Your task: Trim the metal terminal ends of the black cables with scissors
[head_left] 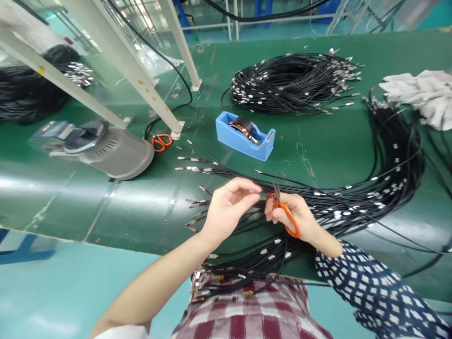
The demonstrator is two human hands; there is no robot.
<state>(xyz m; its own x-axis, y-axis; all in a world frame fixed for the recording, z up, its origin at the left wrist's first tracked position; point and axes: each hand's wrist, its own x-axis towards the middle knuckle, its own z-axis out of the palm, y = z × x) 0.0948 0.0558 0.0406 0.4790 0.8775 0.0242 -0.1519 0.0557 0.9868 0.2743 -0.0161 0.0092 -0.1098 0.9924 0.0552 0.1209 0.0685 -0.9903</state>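
Orange-handled scissors (291, 221) are in my right hand (294, 212). Its fingers are curled around the handles, and the blades point away from me. Close by on the left, my left hand (229, 205) has thumb and fingertips brought together in a pinch. Whatever lies between those tips is too small to make out. Both hands are above a long bundle of thin black cables (339, 202) with silvery connectors and white labels. Another group of black cables (261, 259) lies at the table's front edge, against a checked apron (247, 313).
A blue tape dispenser (245, 136) stands beyond my hands. Behind it lies a coiled cable bundle (293, 82). To the left are a grey machine (116, 148), more orange scissors (162, 142) and white frame posts (141, 80). Crumpled white material (423, 96) sits at right.
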